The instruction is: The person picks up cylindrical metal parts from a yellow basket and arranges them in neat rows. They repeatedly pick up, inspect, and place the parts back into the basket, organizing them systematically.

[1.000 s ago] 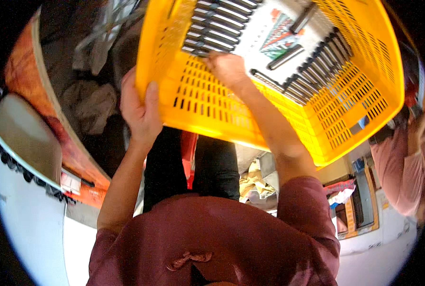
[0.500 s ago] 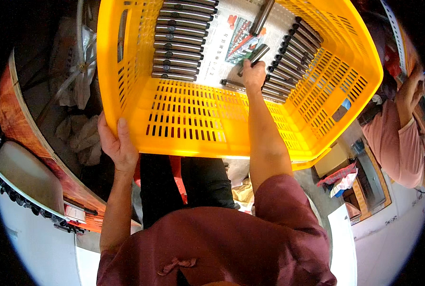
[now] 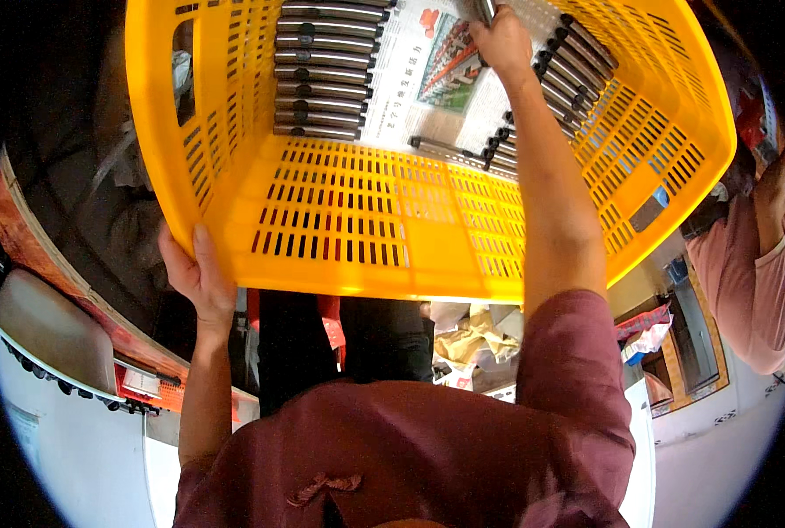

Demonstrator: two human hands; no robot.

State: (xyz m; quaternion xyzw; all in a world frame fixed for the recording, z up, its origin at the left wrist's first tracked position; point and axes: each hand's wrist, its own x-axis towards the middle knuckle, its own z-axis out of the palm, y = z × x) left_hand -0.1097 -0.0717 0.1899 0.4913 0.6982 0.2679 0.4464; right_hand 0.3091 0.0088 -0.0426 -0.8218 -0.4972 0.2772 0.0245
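My left hand (image 3: 200, 277) grips the near left corner of a yellow plastic basket (image 3: 339, 280), thumb over the rim. Reaching deep inside it, my right hand (image 3: 505, 42) has its fingers closed around a shiny metal rod (image 3: 484, 9), partly cut off by the picture's top edge. Rods with black ends form a neat row (image 3: 322, 75) on the basket's left side. Another row (image 3: 577, 75) lies slanted at the right, partly hidden by my right forearm. A single rod (image 3: 445, 151) lies crosswise near the basket's front wall. Printed newspaper (image 3: 392, 110) lines the bottom.
A person in a pink top (image 3: 735, 273) is at the far right. A grey tub (image 3: 54, 326) stands at the left beside a reddish wooden edge (image 3: 49, 238). Crumpled yellowish paper (image 3: 476, 339) lies below the basket.
My right hand has moved from the front middle of the basket toward its far side. The rod that lay by it has left that spot. The basket appears larger and shifted in view.
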